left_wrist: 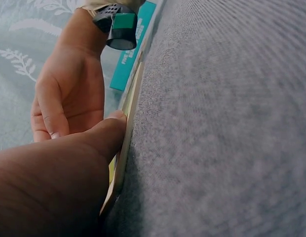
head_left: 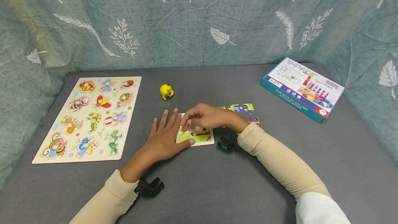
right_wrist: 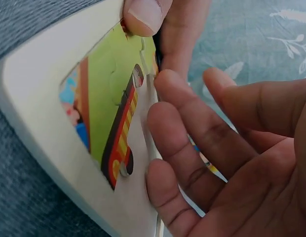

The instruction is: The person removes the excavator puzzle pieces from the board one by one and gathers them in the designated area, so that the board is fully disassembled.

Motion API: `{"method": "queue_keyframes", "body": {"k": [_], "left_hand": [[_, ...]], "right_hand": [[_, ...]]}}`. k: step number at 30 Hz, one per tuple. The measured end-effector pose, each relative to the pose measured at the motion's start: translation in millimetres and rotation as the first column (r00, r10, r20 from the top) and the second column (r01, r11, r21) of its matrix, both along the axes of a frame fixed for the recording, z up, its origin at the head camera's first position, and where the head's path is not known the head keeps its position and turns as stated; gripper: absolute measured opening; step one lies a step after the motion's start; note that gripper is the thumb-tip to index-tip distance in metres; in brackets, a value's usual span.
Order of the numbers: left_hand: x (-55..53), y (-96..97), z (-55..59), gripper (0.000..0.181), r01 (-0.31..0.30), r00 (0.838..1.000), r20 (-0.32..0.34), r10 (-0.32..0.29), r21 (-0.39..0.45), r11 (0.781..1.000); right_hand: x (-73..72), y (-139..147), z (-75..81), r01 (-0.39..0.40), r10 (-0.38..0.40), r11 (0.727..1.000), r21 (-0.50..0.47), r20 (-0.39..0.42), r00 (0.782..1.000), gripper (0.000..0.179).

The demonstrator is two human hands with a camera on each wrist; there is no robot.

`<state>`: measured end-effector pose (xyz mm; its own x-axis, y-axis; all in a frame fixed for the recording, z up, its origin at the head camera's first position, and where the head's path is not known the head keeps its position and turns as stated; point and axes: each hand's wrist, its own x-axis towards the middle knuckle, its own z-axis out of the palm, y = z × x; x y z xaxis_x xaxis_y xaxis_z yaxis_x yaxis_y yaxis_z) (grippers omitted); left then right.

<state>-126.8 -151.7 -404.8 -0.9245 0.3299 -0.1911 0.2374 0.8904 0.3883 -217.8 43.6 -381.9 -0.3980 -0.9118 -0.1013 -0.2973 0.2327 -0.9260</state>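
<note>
A small wooden jigsaw board (head_left: 203,144) lies on the grey table, with green and striped pieces fitted in its lower part. My left hand (head_left: 164,139) rests with straight, spread fingers along its left side. The left thumb (right_wrist: 145,17) presses on the near edge of the picture. Over the upper part of the board is my right hand (head_left: 206,116), loosely bent, fingertips right at the surface. In the right wrist view, its thumb (right_wrist: 219,79) stands apart from the fingers (right_wrist: 165,118), and no piece shows between them. Loose jigsaw pieces (head_left: 248,108) lie beyond the right wrist.
At the left lies a large wooden peg board (head_left: 69,136) with insect figures. A small yellow toy (head_left: 167,92) stands behind the left hand. A teal and white box (head_left: 303,89) sits at the back right. Patterned cloth (head_left: 192,27) hangs behind the table.
</note>
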Motion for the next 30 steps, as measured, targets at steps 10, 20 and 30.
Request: {"method": "queue_keyframes", "body": {"k": [10, 20, 30], "left_hand": [[-0.2, 1.6, 0.6, 0.099, -0.010, 1.000, 0.008, 0.010, 0.002, 1.000], [-0.8, 2.4, 1.5, 0.094, -0.006, 1.000, 0.014, 0.006, 0.003, 1.000], [-0.6, 1.3, 0.7, 0.097, -0.011, 1.000, 0.021, 0.011, 0.013, 1.000]], "right_hand": [[-0.3, 1, -2.3, 0.007, -0.007, 0.999, -0.050, -0.010, 1.000, 0.027], [-0.9, -8, -0.9, 0.025, -0.025, 1.000, -0.016, 0.009, 1.000, 0.021], [1.1, -12, 0.7, 0.036, -0.037, 0.999, 0.021, 0.047, 0.998, 0.024]]}}
